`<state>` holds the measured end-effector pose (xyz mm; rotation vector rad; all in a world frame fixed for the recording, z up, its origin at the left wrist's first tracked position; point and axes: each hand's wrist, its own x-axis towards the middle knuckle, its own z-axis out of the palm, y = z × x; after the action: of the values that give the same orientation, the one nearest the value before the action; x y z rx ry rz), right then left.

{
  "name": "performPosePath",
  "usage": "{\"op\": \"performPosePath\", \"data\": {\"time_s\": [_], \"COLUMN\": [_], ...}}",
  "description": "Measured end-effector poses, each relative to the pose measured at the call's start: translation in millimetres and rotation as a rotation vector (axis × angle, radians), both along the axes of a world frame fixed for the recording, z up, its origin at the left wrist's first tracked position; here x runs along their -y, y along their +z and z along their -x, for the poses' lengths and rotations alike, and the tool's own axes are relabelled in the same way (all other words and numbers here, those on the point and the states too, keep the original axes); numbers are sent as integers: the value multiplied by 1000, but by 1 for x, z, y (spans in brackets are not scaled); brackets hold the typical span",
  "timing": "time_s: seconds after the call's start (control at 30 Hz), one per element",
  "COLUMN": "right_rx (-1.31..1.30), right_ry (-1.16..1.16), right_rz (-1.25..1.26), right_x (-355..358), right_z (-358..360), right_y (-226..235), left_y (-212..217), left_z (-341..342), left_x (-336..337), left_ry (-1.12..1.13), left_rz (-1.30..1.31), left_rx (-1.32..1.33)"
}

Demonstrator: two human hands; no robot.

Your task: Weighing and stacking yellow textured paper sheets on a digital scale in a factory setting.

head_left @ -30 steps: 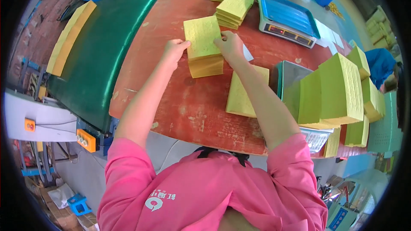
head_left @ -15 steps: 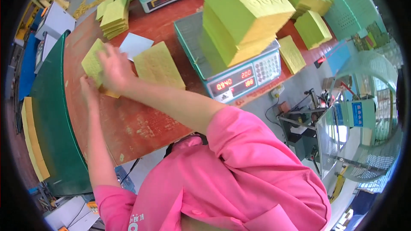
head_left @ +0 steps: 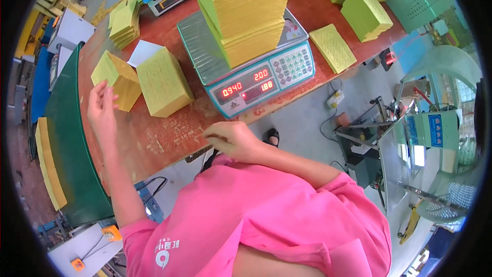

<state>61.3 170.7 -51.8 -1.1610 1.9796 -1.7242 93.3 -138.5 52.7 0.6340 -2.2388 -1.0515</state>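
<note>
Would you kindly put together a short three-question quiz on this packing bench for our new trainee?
1. True or false: the tall yellow stack rests on the weighing scale.
2. Which hand is nearer the two small yellow stacks? A) left hand B) right hand
3. Fill in: neither hand holds anything; both are ____.

Key:
1. True. It sits on the scale's metal pan.
2. A. The left hand is raised just beside them, while the right hand is over the wooden table edge.
3. Empty.
</note>
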Motion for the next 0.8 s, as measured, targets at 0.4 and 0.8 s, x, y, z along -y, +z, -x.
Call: {"op": "performPosePath", "data": {"time_s": [0.4,0.8], "right_rx": [395,422], "right_ry": [-18,114], "right_rz": [-210,-252], "right_x": [-143,-175], "right_z": [31,56], "right_y": [-10,-10], "left_y": [42,84], "left_z": [57,109], "left_x": [-169,-226], "left_ry": [-238,-287], "left_rz": [-69,451], "left_rx": [-148,-284]}}
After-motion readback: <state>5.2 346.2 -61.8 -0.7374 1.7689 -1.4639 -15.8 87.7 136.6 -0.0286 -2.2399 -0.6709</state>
